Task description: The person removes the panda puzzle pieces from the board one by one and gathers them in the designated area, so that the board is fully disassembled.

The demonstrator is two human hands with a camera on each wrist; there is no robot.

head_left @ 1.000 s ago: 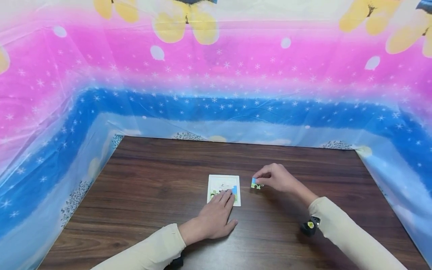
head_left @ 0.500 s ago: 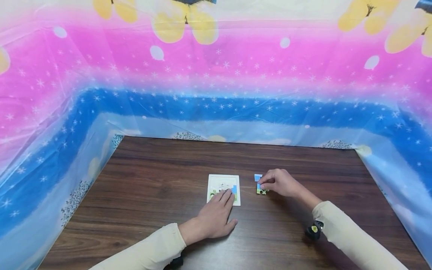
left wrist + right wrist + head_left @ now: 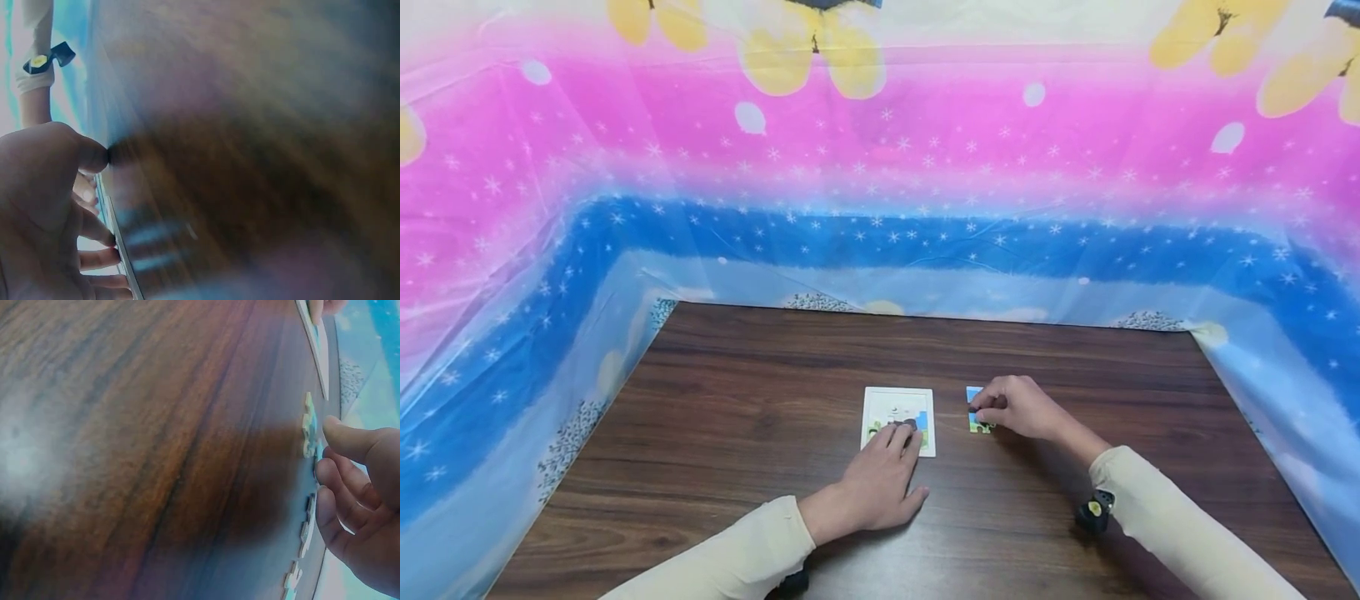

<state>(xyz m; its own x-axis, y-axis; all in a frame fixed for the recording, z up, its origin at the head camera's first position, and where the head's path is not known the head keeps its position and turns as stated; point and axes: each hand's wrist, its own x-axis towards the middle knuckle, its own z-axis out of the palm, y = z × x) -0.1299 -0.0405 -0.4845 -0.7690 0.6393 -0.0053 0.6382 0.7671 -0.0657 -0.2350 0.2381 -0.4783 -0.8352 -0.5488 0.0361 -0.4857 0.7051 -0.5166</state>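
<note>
My left hand (image 3: 880, 487) lies flat on a small white puzzle tray (image 3: 897, 393), fingers straight over its lower half. Part of a picture with blue, green and dark patches shows in the tray beside the fingertips. My right hand (image 3: 1018, 406) is right of the tray, thumb and forefinger curled together at a blue and green jigsaw piece (image 3: 977, 427) low over the table. Another blue jigsaw piece (image 3: 973, 392) shows just beyond the fingertips. In the right wrist view, a puzzle piece (image 3: 309, 428) sits near the thumb tip; the fingers partly hide the pieces.
More loose puzzle pieces (image 3: 306, 531) lie on the table below the right hand. The dark wood-grain table (image 3: 760, 392) is enclosed at the back and sides by a pink and blue patterned cloth (image 3: 880, 183). A black wrist device (image 3: 1093, 512) hangs at the right sleeve.
My right hand has moved slightly right and toward me from a second ago, the blue and green piece shifting with it. The blue piece beyond has come into view. My left hand stays on the tray.
</note>
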